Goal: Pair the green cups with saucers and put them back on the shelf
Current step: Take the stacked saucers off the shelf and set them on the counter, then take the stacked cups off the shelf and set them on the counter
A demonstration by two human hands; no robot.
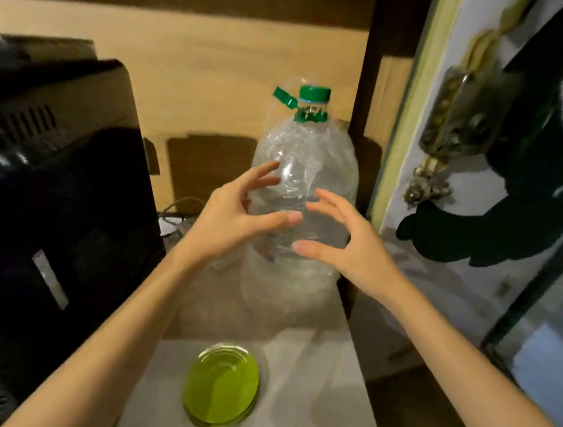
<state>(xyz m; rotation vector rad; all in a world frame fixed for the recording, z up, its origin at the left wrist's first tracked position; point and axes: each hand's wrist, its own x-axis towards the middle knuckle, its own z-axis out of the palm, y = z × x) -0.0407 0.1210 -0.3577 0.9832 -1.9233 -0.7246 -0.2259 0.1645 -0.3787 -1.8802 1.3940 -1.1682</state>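
Observation:
A stack of green glass saucers (221, 387) lies on the pale shelf surface (318, 389) near the front edge, between my forearms. No green cup is in sight. My left hand (235, 215) and my right hand (349, 244) are both raised in front of a large clear plastic bottle (305, 188) with a green cap. Their fingers are spread and curved on either side of the bottle's middle. Neither hand holds anything, and I cannot tell whether the fingertips touch the bottle.
A black television (51, 198) fills the left side, close to my left forearm. Cables (173, 216) lie behind it. A dark wooden post (368, 118) and a wall with a hanging ornament (454, 119) and dark fabric (499, 217) stand at the right.

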